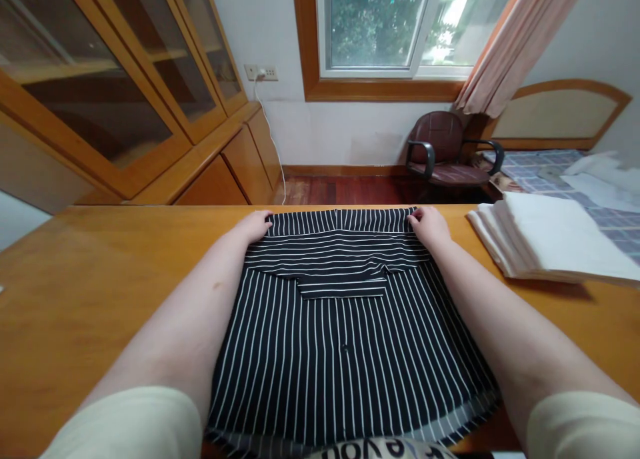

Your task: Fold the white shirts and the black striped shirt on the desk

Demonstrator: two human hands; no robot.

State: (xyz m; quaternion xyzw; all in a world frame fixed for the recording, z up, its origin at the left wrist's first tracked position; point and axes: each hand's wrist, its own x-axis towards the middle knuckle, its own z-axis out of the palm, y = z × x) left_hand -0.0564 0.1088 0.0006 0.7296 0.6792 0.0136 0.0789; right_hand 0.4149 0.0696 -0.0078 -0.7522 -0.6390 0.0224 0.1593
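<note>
A black garment with white stripes [330,365], flared like a skirt, lies spread flat on the wooden table [100,299]. Its wide band forms the far edge, and a flap with crosswise stripes [343,287] lies across the upper middle. A small dark button-like spot shows below that flap. My left hand [255,226] pinches the far left corner of the band. At the far right corner, my right hand [429,225] grips the same band between thumb and fingers. The near hem curves close to my body, partly hidden by my printed top [385,449].
A stack of folded white cloth [560,235] sits on the table to the right. Beyond the table are a dark armchair [443,149], a bed with checked bedding [545,162] and a window [385,25]. A glass-doored cabinet [125,79] stands at the left.
</note>
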